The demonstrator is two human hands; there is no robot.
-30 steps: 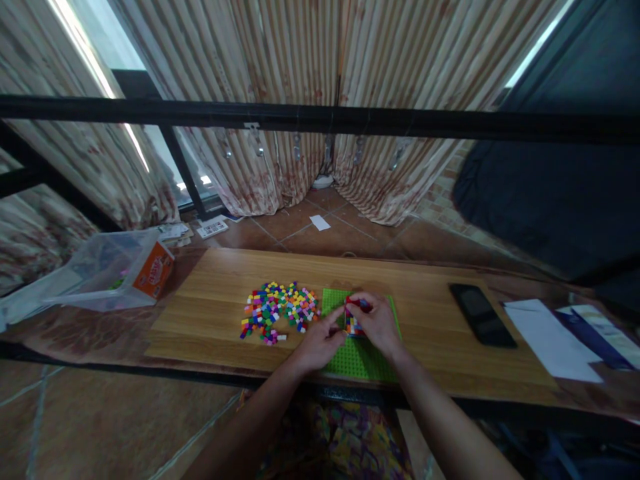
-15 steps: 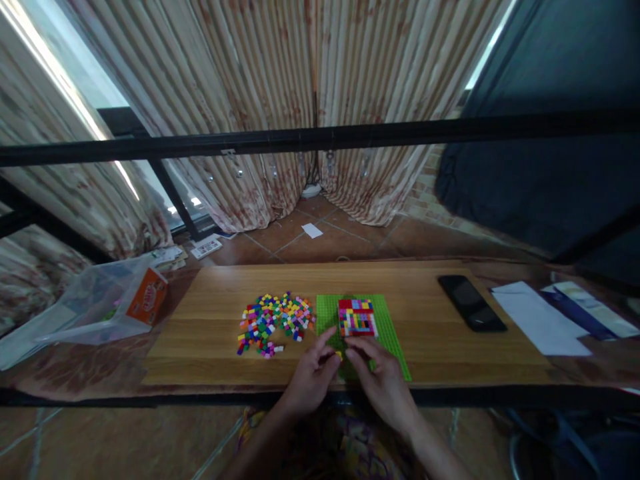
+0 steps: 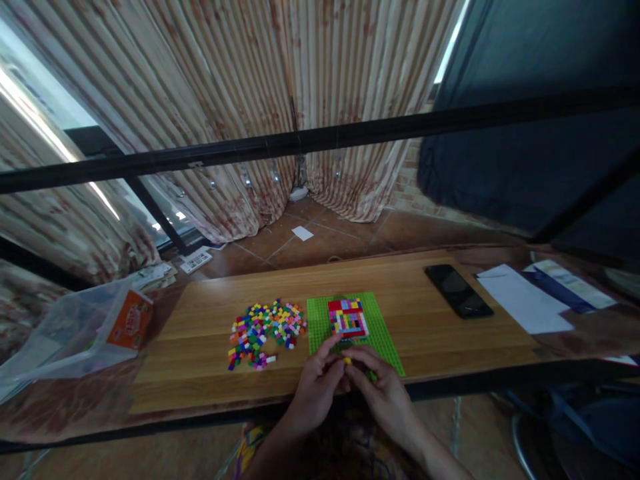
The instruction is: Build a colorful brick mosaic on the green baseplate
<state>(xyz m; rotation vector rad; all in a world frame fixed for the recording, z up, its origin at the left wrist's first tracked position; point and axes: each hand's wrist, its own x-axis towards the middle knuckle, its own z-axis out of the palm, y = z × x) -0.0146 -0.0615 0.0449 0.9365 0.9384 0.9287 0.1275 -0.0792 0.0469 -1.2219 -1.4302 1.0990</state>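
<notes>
A small yellow toy brick (image 3: pixel 347 361) sits between the fingertips of both hands, over the near edge of the green baseplate (image 3: pixel 384 333). My left hand (image 3: pixel 317 387) is closed, thumb and fingers pinched at the brick's left side. My right hand (image 3: pixel 383 387) meets it from the other side, its thumb and forefinger closed on the same brick. Just beyond the fingers, a block of multicoloured bricks (image 3: pixel 347 318) stands on the baseplate, with red, white, yellow and pink showing. Fingers partly hide the brick and the plate's near edge.
Left of the baseplate, many loose coloured bricks (image 3: pixel 260 330) lie spread on the wooden board (image 3: pixel 190 360). A black phone (image 3: pixel 459 291) and white paper (image 3: pixel 523 300) are at the right. A clear plastic bin (image 3: pixel 75 327) with an orange label stands at far left.
My hands have come together; the right fingers now touch the yellow brick, which was at the left fingertips. The camera view has tilted and shifted slightly.
</notes>
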